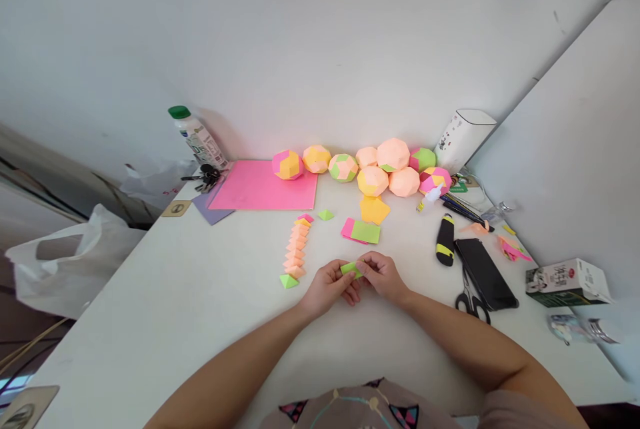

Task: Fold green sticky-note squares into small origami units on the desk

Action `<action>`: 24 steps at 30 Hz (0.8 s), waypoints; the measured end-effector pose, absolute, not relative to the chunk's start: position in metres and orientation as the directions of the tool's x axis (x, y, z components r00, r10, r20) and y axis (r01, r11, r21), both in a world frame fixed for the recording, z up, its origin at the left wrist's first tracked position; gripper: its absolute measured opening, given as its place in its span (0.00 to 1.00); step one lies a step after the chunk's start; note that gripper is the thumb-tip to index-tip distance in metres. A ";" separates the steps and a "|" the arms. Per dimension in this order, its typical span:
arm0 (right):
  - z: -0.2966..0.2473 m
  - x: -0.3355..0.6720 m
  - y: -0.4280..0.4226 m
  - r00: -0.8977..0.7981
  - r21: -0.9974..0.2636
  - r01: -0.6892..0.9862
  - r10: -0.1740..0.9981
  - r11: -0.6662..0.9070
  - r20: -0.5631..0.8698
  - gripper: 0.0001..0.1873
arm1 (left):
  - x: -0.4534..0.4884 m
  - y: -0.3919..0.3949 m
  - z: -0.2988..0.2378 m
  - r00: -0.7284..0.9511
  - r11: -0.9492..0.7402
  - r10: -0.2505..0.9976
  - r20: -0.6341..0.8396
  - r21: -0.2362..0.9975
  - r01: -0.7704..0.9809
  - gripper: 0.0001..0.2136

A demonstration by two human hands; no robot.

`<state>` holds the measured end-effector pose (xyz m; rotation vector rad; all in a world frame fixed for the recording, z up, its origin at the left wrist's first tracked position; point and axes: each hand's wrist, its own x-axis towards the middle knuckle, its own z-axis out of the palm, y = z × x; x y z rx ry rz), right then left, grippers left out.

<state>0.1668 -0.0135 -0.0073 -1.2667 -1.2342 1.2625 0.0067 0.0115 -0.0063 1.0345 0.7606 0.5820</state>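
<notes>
Head view: both hands meet at the desk's (200,322) middle, just above its surface. The left hand (327,289) and right hand (384,276) each pinch one end of the green paper (351,269), so each grip is narrow and closed on it. For a clean fold, I judge that the edges should be lined up before the crease is pressed, thumbs on top and the paper kept taut. Both forearms angle inward, wrists low and fingers curled. A row of folded pieces (297,249) lies just left of the hands, sticky notes (361,231) lie beyond, and scissors (470,299) are off to the right.
</notes>
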 end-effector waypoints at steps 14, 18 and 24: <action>-0.007 0.167 -0.014 -0.028 -0.996 0.050 0.997 -0.072 -0.073 0.12 | 0.006 0.012 -0.008 0.614 0.403 0.739 -0.276 0.912 -0.075 0.16; -0.007 0.167 -0.014 -0.017 -0.996 0.046 0.997 -0.075 -0.076 0.13 | 0.006 0.012 -0.007 0.614 0.405 0.732 -0.295 0.913 -0.044 0.17; -0.007 0.167 -0.014 -0.011 -0.996 0.035 0.997 -0.080 -0.080 0.13 | 0.007 0.013 -0.008 0.624 0.410 0.719 -0.308 0.912 -0.023 0.17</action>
